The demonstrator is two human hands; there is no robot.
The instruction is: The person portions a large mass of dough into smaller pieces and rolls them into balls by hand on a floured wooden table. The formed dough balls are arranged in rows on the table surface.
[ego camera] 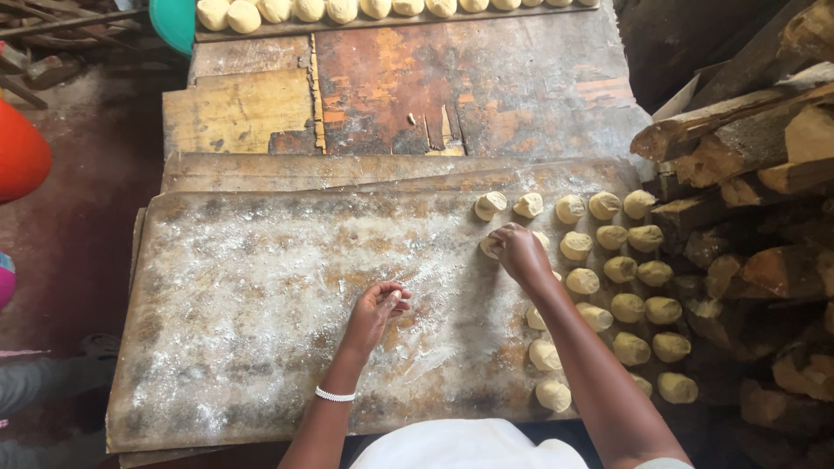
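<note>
The floured board (261, 295) fills the middle of the view, a broad worn sheet dusted white, and everything else is placed from it. Beyond its far edge lies a bare wooden tabletop (486, 87), and at the far end of that a row of larger dough rounds (347, 9). Off the board's right edge is a stack of split firewood (747, 174); off its left, a teal basin (172, 22) at the far corner and something orange (19, 148) nearer.

On the board's right portion sit rows of small dough balls (621, 269), close together, some touching. They look soft and light, easily dented and a little tacky where flour is thin — best taken gently from the sides or cupped from above rather than pinched hard.

The right hand (519, 252) reaches out over the board with the forearm extended and the palm down, fingers curled over one dough ball (492, 247) at the left edge of the group, covering most of it. The left hand (378, 308) hovers over the bare floured middle of the board, wrist bent, a white beaded bracelet (334, 395) on it — fingers drawn loosely together, narrow; I cannot tell whether it holds anything.
</note>
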